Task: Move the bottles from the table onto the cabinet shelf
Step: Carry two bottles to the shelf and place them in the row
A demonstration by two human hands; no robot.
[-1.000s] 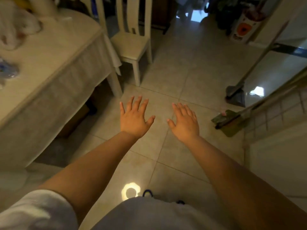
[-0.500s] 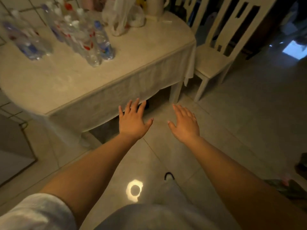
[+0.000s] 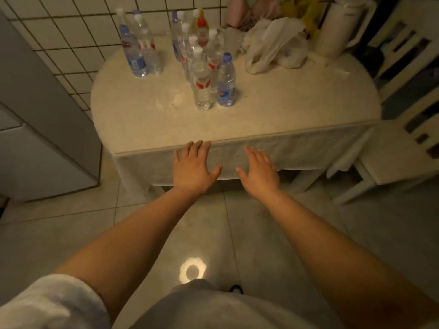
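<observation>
Your left hand (image 3: 193, 167) and right hand (image 3: 259, 169) reach forward on straight arms, palms down, fingers spread and holding nothing, just short of the near edge of the cream rounded tabletop (image 3: 273, 119). The clear plastic water bottles (image 3: 202, 77) stand upright in clusters toward its far side, well apart from both hands.

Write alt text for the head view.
Two empty hands, left and right, reach open toward a round table. Plastic bottles stand upright on it near a tiled wall, beside crumpled bags.
</observation>
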